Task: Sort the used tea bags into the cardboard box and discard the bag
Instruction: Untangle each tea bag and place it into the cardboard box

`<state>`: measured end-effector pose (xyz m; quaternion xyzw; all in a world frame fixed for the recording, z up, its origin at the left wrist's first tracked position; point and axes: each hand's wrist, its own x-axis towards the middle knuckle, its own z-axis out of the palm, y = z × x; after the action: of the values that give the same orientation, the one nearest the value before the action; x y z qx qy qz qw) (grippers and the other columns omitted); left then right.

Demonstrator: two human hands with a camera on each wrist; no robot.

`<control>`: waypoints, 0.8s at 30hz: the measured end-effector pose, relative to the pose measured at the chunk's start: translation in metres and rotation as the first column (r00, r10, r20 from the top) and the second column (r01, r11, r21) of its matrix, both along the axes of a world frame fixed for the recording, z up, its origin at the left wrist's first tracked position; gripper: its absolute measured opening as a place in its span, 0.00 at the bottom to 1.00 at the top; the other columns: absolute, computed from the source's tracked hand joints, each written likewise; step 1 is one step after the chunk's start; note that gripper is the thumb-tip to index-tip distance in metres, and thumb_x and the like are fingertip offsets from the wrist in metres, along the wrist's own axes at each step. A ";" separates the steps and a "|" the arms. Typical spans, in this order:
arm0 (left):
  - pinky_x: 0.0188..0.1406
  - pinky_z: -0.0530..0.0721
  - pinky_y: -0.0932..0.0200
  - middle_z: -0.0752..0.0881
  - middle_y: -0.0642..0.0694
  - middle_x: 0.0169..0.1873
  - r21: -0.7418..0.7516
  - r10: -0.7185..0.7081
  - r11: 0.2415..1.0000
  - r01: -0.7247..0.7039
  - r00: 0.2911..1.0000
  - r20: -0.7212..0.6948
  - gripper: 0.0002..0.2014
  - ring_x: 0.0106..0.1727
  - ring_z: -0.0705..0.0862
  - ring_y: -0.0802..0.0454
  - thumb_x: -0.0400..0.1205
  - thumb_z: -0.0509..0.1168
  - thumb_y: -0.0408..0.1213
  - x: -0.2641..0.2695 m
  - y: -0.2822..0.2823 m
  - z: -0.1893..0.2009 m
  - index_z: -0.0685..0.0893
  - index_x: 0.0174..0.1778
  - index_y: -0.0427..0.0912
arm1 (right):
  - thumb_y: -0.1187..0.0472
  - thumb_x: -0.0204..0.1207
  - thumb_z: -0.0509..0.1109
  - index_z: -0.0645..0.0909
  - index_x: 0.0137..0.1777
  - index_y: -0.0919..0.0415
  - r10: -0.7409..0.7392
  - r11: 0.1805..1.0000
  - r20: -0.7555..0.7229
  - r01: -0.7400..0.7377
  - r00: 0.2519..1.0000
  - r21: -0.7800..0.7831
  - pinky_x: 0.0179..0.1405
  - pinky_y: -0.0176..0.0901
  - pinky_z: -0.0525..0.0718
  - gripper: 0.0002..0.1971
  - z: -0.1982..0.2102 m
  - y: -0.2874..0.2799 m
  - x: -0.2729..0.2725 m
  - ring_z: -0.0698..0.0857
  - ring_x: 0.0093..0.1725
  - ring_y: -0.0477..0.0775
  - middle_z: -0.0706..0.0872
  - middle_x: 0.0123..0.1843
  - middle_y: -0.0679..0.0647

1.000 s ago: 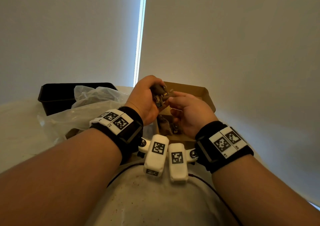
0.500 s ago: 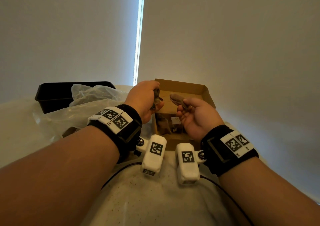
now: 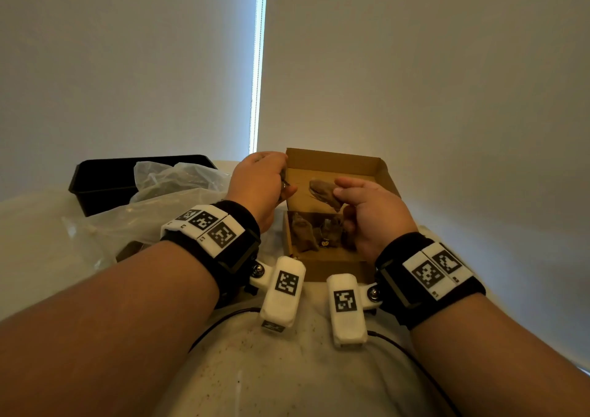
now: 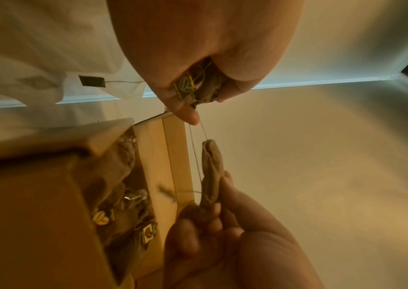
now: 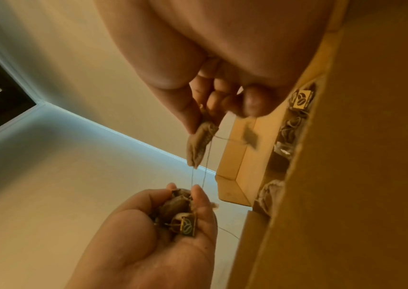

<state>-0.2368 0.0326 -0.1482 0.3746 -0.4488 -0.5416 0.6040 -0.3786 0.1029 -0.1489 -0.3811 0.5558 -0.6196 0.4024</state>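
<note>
My right hand (image 3: 343, 194) pinches one brown used tea bag (image 3: 322, 190) (image 4: 211, 170) (image 5: 199, 145) above the open cardboard box (image 3: 380, 167). Thin strings run from that bag to my left hand (image 3: 282, 183), whose curled fingers grip a clump of tea bags with a paper tag (image 4: 199, 86) (image 5: 179, 217). A loose tag (image 5: 250, 137) dangles beside the pinched bag. Several used tea bags (image 3: 319, 230) lie inside the box. The clear plastic bag (image 3: 153, 202) sits crumpled left of the box.
A black tray (image 3: 105, 177) stands at the back left behind the plastic bag. The box rests on a pale table (image 3: 35, 225) close to my body. Grey blinds (image 3: 415, 81) rise just behind the box.
My hands have drawn apart; the right hand has pulled one tea bag free of the clump, to the right over the box, with strings stretched between them.
</note>
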 end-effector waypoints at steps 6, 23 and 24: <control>0.44 0.93 0.56 0.82 0.41 0.59 0.020 -0.016 1.000 0.015 0.999 0.045 0.11 0.56 0.84 0.44 0.85 0.63 0.33 -0.001 0.006 0.004 0.84 0.63 0.41 | 0.71 0.81 0.63 0.81 0.66 0.62 0.177 0.983 0.306 -0.182 0.936 -0.014 0.23 0.35 0.82 0.16 0.002 0.001 0.006 0.81 0.31 0.47 0.83 0.45 0.60; 0.45 0.93 0.56 0.81 0.49 0.46 -0.045 0.092 0.995 -0.091 0.995 0.025 0.11 0.48 0.83 0.52 0.87 0.61 0.34 0.005 0.004 0.006 0.84 0.63 0.41 | 0.70 0.67 0.57 0.73 0.42 0.62 0.387 0.907 0.395 -0.422 0.833 0.003 0.21 0.38 0.73 0.07 0.006 0.010 0.003 0.74 0.27 0.51 0.76 0.34 0.57; 0.46 0.93 0.54 0.81 0.48 0.46 -0.027 0.092 0.995 -0.091 0.996 0.017 0.10 0.49 0.84 0.51 0.87 0.61 0.35 0.005 0.005 0.005 0.83 0.61 0.44 | 0.71 0.70 0.55 0.75 0.42 0.63 0.401 0.905 0.375 -0.424 0.836 -0.022 0.20 0.38 0.72 0.08 0.006 0.009 0.003 0.74 0.27 0.51 0.77 0.36 0.58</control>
<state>-0.2318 0.0371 -0.1429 0.3918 -0.4439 -0.5039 0.6289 -0.3754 0.1123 -0.1432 -0.3551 0.3935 -0.5614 0.6355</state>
